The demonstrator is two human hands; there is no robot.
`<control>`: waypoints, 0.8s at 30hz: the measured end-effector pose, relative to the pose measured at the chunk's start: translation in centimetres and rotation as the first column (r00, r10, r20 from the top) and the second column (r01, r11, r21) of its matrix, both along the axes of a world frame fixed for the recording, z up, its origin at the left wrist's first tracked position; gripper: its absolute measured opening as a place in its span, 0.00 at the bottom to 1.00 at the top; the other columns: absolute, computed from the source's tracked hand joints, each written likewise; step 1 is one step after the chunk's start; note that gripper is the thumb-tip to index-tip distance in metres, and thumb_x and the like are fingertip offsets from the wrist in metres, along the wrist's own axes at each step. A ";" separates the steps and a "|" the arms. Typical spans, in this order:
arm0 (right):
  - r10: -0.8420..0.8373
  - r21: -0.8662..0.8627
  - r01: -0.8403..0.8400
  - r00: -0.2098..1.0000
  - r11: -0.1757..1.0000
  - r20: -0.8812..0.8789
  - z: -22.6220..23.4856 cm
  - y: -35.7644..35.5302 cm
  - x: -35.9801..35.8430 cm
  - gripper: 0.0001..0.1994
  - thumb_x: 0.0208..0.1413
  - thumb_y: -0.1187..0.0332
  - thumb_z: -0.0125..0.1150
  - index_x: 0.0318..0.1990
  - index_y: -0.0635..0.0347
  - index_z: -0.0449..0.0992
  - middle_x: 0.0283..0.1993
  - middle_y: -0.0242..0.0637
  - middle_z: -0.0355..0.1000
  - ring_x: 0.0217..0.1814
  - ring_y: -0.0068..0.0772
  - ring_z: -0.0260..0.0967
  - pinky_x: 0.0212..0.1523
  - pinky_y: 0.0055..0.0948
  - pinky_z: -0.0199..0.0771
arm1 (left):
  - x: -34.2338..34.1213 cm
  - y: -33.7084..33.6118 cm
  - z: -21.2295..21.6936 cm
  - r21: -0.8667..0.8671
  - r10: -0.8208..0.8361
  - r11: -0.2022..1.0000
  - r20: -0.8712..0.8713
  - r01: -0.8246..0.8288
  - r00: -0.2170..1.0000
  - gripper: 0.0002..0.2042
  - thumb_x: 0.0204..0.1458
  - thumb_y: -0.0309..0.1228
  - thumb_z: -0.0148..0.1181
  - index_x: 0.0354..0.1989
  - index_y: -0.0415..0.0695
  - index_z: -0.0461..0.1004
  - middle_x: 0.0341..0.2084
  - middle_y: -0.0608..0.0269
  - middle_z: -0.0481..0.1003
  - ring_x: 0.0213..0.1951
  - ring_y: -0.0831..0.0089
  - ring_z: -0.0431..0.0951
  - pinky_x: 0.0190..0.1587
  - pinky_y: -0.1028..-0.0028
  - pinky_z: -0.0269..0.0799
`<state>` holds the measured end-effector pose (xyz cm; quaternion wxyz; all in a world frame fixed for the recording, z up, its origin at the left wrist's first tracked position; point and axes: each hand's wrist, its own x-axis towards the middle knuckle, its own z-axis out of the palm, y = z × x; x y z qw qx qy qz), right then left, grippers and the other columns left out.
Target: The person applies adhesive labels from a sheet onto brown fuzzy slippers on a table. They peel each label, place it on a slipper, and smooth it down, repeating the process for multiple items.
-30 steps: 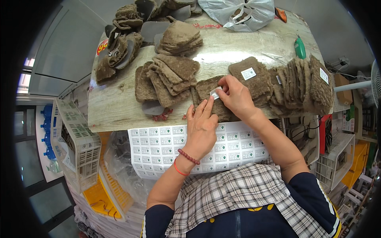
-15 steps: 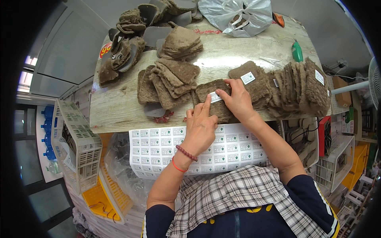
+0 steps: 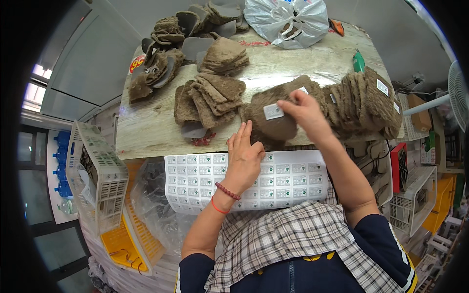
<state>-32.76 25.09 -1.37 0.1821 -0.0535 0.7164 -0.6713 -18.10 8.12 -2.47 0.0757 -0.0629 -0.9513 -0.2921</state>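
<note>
My right hand (image 3: 311, 118) pinches the edge of a brown fuzzy pad (image 3: 276, 130), which is tilted and has a white label (image 3: 273, 111) on its face. My left hand (image 3: 244, 163) lies with its fingers stretched out at the table's front edge, the tips beside the pad's left side; whether they press on a pad underneath is hidden. Below the left wrist a sheet of printed labels (image 3: 293, 183) hangs over my lap. Right of the held pad, a leaning row of similar pads (image 3: 359, 102) shows several labels. A loose pile of unlabelled pads (image 3: 212, 100) sits to the left.
More brown pads and grey curved pieces (image 3: 195, 47) are heaped at the back left. A grey plastic bag (image 3: 293, 24) and a green tool (image 3: 358, 61) stand farther back. Plastic crates (image 3: 102, 180) flank the table, and a fan (image 3: 458, 95) is at the right.
My right hand has raised and tilted the labelled pad, moving slightly right. My left hand has come off the label and drawn back toward the table edge.
</note>
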 end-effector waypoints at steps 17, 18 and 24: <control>0.375 0.522 0.065 0.620 0.851 -0.689 -0.4 2.1 10.7 0.06 0.50 0.72 0.66 0.37 0.58 0.81 0.37 0.36 0.75 0.41 0.41 0.73 0.43 0.36 0.73 | 1.1 0.8 0.4 0.354 0.042 0.929 0.175 -0.103 0.984 0.05 0.56 0.24 0.55 0.34 0.35 0.74 0.28 0.51 0.73 0.34 0.57 0.75 0.39 0.65 0.69; 0.368 0.502 0.070 0.594 0.862 -0.715 -0.6 2.1 11.0 0.07 0.49 0.73 0.66 0.37 0.58 0.81 0.37 0.36 0.76 0.41 0.41 0.73 0.42 0.35 0.73 | 1.1 0.8 0.2 0.347 0.044 0.932 0.183 -0.107 0.982 0.05 0.56 0.24 0.55 0.34 0.35 0.74 0.29 0.51 0.73 0.34 0.57 0.75 0.39 0.65 0.69; 0.305 0.443 0.143 0.539 0.885 -0.785 -1.0 2.3 12.0 0.08 0.45 0.75 0.68 0.35 0.59 0.80 0.38 0.35 0.77 0.40 0.39 0.75 0.41 0.33 0.74 | 1.3 1.2 -0.1 0.325 0.050 0.940 0.166 -0.102 0.985 0.05 0.56 0.24 0.54 0.34 0.35 0.74 0.29 0.51 0.73 0.35 0.56 0.75 0.40 0.64 0.70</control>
